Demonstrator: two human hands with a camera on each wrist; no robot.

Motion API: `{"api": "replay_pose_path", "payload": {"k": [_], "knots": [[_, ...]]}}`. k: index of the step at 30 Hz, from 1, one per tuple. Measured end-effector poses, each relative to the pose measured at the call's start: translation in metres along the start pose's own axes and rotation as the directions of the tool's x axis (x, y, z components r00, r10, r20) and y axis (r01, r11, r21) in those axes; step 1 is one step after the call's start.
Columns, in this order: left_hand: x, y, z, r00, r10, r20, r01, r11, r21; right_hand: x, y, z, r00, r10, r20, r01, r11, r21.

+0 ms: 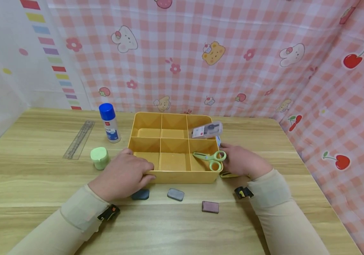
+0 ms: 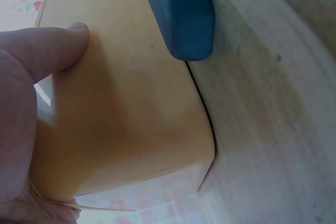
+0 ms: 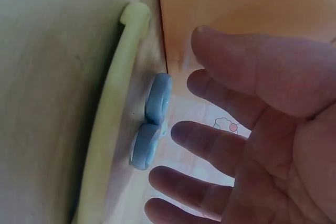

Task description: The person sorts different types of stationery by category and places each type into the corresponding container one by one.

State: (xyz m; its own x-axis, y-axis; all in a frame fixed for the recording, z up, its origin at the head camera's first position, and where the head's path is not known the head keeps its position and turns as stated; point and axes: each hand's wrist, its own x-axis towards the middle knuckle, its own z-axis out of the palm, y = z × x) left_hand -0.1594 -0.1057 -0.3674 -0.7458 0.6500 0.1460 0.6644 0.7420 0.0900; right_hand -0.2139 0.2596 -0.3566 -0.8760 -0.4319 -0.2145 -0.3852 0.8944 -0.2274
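Observation:
A yellow organizer box (image 1: 178,177) with several compartments stands on the table. My left hand (image 1: 122,175) grips its front-left rim, the thumb (image 2: 68,45) against the outer wall and the other fingers over the edge. Beside the right wall is my right hand (image 1: 244,161), its fingers (image 3: 207,142) extended and holding nothing. Near them lie blue scissors (image 3: 157,98), handle loops showing, and a long yellow object (image 3: 107,124) whose kind I cannot tell. Green-handled scissors (image 1: 215,165) lean in the front-right compartment. A clear plastic case (image 1: 207,130) sits in the back-right one.
In front of the box lie a dark blue block (image 1: 140,194), a grey block (image 1: 175,194) and a purplish block (image 1: 210,207). To its left are a light green container (image 1: 99,158), a blue-capped white tube (image 1: 110,124) and a clear ruler (image 1: 79,140). Patterned cloth hangs behind.

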Motion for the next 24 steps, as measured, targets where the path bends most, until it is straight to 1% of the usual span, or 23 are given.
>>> {"api": "replay_pose_path", "payload": {"k": [7,17,24], "knots": [[0.0003,-0.0003,0.0007,1.0,-0.005,0.008,0.005,1.0,0.0,0.0005,-0.0011,0.0013,0.999,0.01,0.046,-0.011,1.0,0.008],[0.0002,0.0001,0.0006,1.0,-0.008,0.01,0.008,1.0,-0.003,0.002,-0.0002,0.0008,0.998,0.034,0.055,-0.034,0.999,-0.014],[0.0004,-0.0002,0.0007,1.0,-0.006,0.011,0.006,1.0,-0.001,0.0012,-0.0024,-0.0023,0.997,0.058,0.046,-0.058,0.998,-0.006]]}}
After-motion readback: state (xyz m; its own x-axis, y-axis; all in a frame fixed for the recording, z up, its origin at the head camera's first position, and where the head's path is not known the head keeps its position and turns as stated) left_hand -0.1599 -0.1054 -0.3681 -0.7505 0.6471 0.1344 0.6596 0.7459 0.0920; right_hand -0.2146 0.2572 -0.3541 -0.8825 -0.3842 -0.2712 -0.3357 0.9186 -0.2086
